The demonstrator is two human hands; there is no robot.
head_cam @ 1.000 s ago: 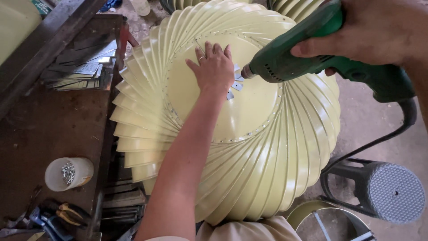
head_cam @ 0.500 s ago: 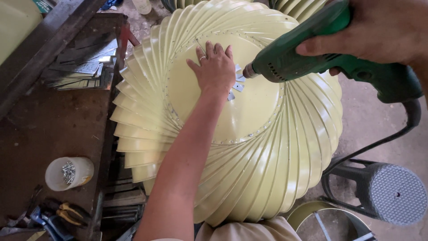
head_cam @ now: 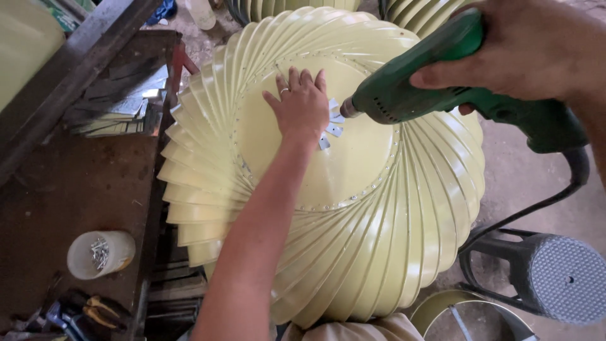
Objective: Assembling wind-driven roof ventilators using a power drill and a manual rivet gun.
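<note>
drill (head_cam: 442,82) shifted slightly left; white cup (head_cam: 101,254) holds metal fasteners

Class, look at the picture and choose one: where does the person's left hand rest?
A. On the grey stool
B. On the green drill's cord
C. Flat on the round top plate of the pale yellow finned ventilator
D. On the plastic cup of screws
C: the left hand lies spread flat on the ventilator, on its top plate, while the right hand holds the green drill beside it.
</note>
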